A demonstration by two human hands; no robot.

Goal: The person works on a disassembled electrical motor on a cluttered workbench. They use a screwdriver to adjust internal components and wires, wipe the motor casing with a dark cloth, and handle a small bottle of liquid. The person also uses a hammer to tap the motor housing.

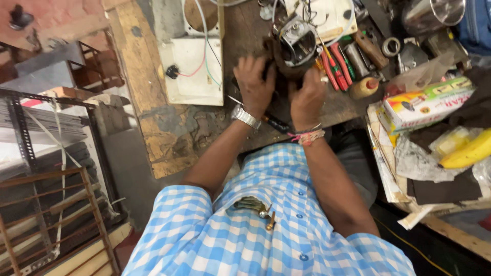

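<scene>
On the worn wooden workbench (169, 128) lies a dark, grimy motor-like device (291, 43) with a grey metal part and loose wires on top. My left hand (254, 84), with a metal watch on the wrist, rests on the near left side of the device. My right hand (307, 97), with thread bands on the wrist, grips its near right side. Fingers of both hands curl against the dark housing. A dark-handled tool (273, 122) lies on the bench under my wrists.
A white plastic appliance base (197, 71) with red and green wires sits left of the device. Screwdrivers with red and green handles (335, 64), a small bottle (364, 88), a cardboard box (427, 102) and a banana (468, 151) crowd the right. Metal racks (46, 168) stand left.
</scene>
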